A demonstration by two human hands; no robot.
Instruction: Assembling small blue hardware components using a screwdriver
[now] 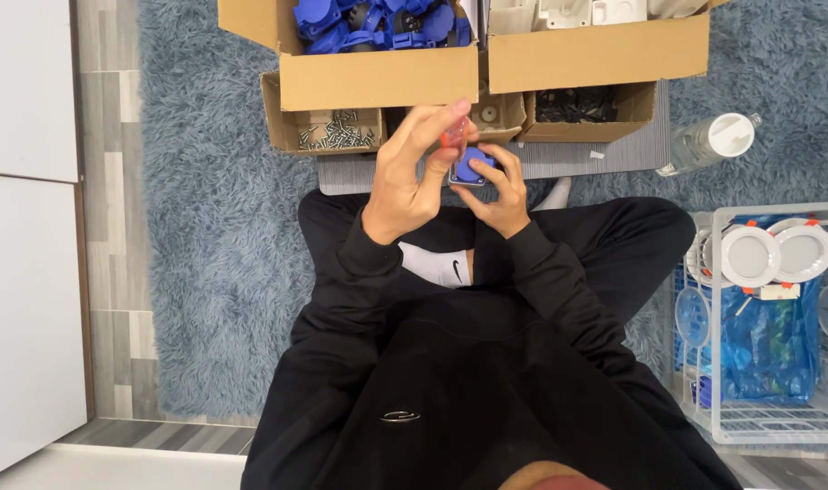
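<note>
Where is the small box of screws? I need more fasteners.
In the head view, the open cardboard box of screws sits upper left of the hands, under the box of blue parts.

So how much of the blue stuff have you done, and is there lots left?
Done: I can't tell; no finished pile shows. In hand: the right hand holds one blue part, and the left hand holds an orange-handled tool against it. Left: the cardboard box is full of blue parts, and a small box holds many screws.
</note>
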